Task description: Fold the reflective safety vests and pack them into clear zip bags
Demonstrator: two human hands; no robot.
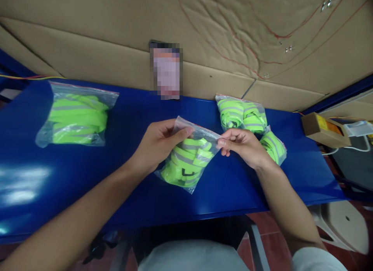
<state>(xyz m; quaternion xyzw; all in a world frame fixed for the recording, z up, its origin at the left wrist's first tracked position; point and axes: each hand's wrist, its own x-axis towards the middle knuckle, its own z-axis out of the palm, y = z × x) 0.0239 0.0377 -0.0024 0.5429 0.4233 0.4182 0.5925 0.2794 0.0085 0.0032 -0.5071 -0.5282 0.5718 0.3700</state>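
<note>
A clear plastic zip bag (188,160) stuffed with neon green reflective straps sits at the middle of the blue table (72,173). My left hand (159,142) pinches the bag's top edge at its left end. My right hand (243,144) pinches the same top edge at its right end. Both hands have their fingers closed on the bag's seal strip. The bag's lower part hangs down toward the table.
A larger filled bag of green straps (77,117) lies at the left. Two more filled bags (241,113) (274,146) lie behind my right hand. A phone (166,70) leans on the cardboard wall (233,37). A small cardboard box (323,129) sits at the right.
</note>
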